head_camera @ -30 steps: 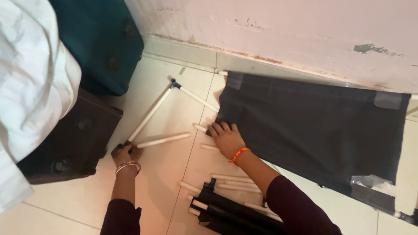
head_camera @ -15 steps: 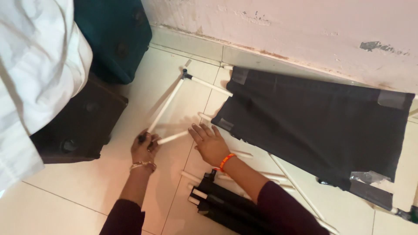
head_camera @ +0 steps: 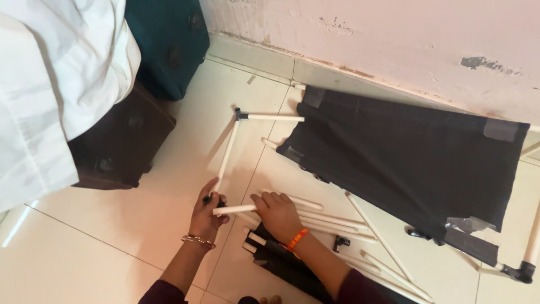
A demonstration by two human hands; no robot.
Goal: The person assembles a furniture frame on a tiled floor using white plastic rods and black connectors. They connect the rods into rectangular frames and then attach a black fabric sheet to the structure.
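My left hand (head_camera: 207,213) grips a black corner connector at the near end of a long white tube (head_camera: 227,156) that runs up to another black connector (head_camera: 238,114), from which a second white tube (head_camera: 275,117) heads right. My right hand (head_camera: 277,213) rests fingers-down on a short white tube (head_camera: 233,209) that lies across toward the left hand. Several loose white tubes (head_camera: 326,219) lie on the tiled floor just right of that hand. A large black fabric panel (head_camera: 405,157) lies flat beyond them, near the wall.
A dark teal suitcase (head_camera: 169,45) and a dark brown suitcase (head_camera: 121,146) stand at the left under white cloth (head_camera: 50,84). A folded black bundle (head_camera: 281,259) lies under my right forearm. A pink wall (head_camera: 394,39) runs along the back. Another connector with a tube (head_camera: 523,264) sits at far right.
The view has shifted, so the frame and fabric sit further right. My right hand came off the fabric's edge and moved down onto the short tube near my left hand.
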